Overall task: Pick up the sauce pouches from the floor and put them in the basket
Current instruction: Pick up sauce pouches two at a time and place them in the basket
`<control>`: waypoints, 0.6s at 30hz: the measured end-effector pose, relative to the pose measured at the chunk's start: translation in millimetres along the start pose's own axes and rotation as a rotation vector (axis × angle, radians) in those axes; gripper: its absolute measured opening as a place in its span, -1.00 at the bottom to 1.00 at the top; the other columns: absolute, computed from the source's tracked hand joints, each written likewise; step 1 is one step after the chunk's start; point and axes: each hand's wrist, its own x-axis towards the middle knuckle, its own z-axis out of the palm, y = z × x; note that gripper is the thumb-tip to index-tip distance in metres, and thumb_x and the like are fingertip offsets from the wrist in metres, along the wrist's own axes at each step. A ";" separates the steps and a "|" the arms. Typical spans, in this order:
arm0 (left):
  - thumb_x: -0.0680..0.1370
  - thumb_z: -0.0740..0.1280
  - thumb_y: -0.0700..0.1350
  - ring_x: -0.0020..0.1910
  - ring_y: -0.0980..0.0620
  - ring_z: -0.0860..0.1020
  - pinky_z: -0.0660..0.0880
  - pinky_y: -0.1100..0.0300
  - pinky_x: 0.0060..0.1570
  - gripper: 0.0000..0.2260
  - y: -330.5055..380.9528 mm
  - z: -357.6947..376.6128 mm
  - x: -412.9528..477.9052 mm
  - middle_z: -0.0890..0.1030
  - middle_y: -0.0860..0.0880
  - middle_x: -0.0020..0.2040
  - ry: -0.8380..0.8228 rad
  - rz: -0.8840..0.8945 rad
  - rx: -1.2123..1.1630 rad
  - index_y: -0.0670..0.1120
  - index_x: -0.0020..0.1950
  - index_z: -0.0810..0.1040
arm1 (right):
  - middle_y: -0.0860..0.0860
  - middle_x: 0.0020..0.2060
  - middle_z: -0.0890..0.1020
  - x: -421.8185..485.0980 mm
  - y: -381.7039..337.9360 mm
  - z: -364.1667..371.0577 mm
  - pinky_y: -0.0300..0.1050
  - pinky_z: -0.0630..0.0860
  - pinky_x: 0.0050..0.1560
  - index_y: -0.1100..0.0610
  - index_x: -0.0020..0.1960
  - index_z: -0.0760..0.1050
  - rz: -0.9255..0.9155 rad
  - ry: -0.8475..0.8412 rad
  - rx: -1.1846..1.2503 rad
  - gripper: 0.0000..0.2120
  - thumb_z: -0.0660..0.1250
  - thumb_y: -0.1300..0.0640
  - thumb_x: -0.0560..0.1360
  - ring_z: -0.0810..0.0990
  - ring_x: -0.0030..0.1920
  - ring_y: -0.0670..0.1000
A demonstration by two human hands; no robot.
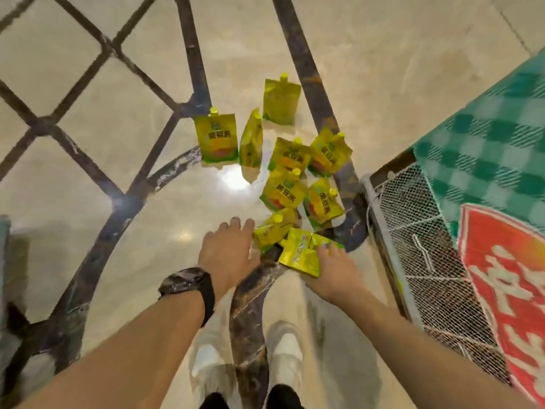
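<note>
- Polished beige floor (368, 69) crossed by dark inlaid bands fills the view, with a bright lamp glare near the middle.
- Yellow spouted sauce pouches (284, 190) sit in a loose cluster on it. Some stand upright at the far side and others lean on one another nearer the person.
- The right hand (336, 270) has its fingers curled around the edge of one crumpled pouch (300, 252), low at the near edge of the cluster. Whether that pouch is clear of the floor cannot be told.
- The left hand (225, 249) is spread flat with straight fingers and grasps nothing. Its fingertips are just beside a tilted pouch (272, 228).
- A dark wristwatch (188, 283) is on the left wrist.
- A wire-mesh basket (418, 231) stands at the right, close to the right forearm. No pouch shows in its visible part.
- A green checked cloth (486, 143) with a red printed panel lies over the basket's far side.
- White shoes (284, 346) show below, between the forearms.
</note>
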 end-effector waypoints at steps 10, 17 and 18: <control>0.65 -0.09 0.22 -0.05 -0.21 0.59 0.26 0.08 -0.26 -0.51 -15.3 193.7 170.7 0.61 -0.11 -0.07 0.276 0.204 0.166 -0.04 0.13 0.51 | 0.19 0.59 -0.02 222.6 27.5 195.7 0.38 -0.07 0.49 0.17 0.60 -0.06 -0.138 0.171 -0.322 0.08 0.32 -0.41 0.37 -0.07 0.59 0.21; 0.70 -0.03 0.12 -0.18 -0.27 0.54 0.29 0.06 -0.27 -0.53 -42.7 188.6 186.9 0.45 -0.16 -0.26 0.319 0.232 0.095 -0.12 -0.13 0.51 | 0.25 0.59 -0.05 230.9 38.9 219.7 0.50 -0.10 0.44 0.21 0.61 -0.06 -0.233 0.293 -0.397 0.11 0.26 -0.47 0.38 -0.09 0.59 0.28; 0.71 -0.02 0.11 -0.19 -0.27 0.54 0.31 0.05 -0.28 -0.53 -45.0 185.4 184.7 0.43 -0.15 -0.28 0.320 0.220 0.089 -0.13 -0.15 0.51 | 0.26 0.59 -0.05 229.8 37.3 217.8 0.52 -0.07 0.43 0.23 0.61 -0.06 -0.236 0.294 -0.414 0.08 0.24 -0.45 0.41 -0.08 0.58 0.30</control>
